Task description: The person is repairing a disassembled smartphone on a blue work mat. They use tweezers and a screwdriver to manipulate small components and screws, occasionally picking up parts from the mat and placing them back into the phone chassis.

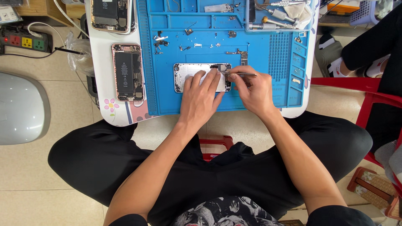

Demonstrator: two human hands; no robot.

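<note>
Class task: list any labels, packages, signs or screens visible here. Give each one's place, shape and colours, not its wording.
Battery label: black rectangle inside the opened pink-rimmed phone, left of the blue mat.
Second battery label: dark rectangle in the opened phone at the top edge.
No packages, signs or lit screens.

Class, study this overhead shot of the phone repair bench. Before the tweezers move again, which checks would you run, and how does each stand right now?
1. Left hand steadies the silver phone shell: ok.
2. Right hand grips the tweezers: ok.
3. Tweezer tips at the shell's top corner: ok; whether they hold a part, cannot tell.
4. Shell lies flat on the blue mat: ok.
5. Loose small parts lie apart from the hands: ok.
</note>
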